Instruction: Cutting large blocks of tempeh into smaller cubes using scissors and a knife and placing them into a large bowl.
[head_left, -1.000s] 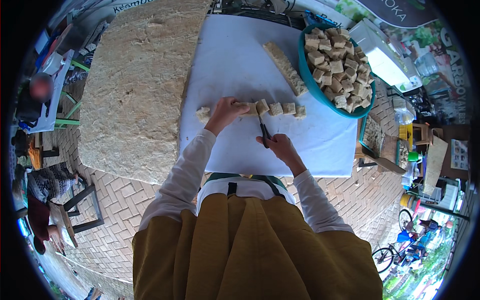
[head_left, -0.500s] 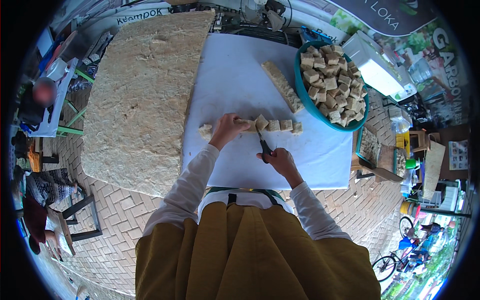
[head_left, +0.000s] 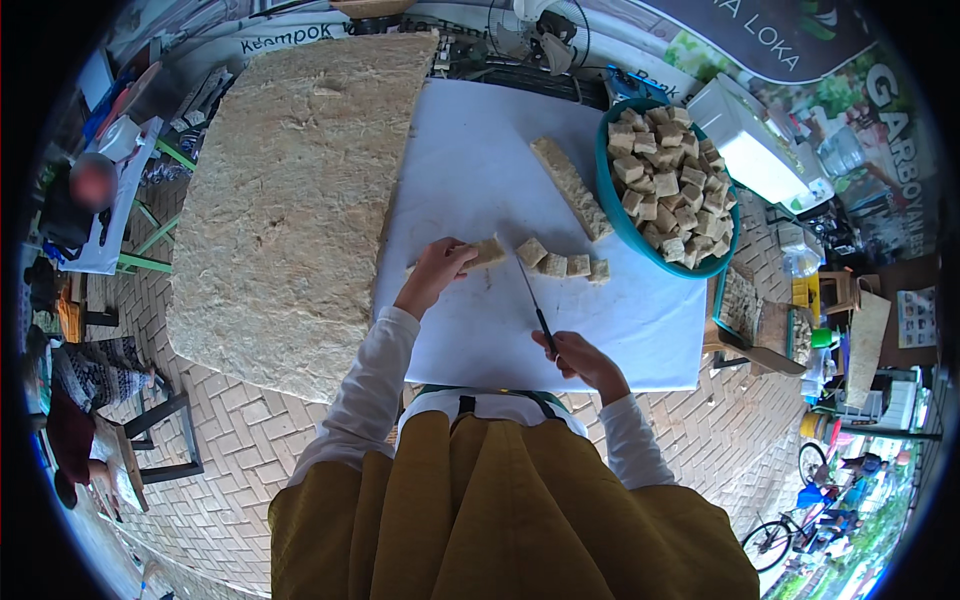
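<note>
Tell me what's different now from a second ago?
The knife in the right hand has been drawn back toward the person, its tip now just behind the strip. The cut cubes number about four, one more than before, and the uncut strip under the left hand is shorter. The big slab, the long strip and the full teal basin stayed put.

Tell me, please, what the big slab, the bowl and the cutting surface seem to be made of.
Big slab: probably pressed, fibrous food, beige and rough, matte. Bowl: likely plastic, smooth teal rim. Cutting surface: white, smooth, flat; plastic board or sheet, I cannot tell which.
</note>
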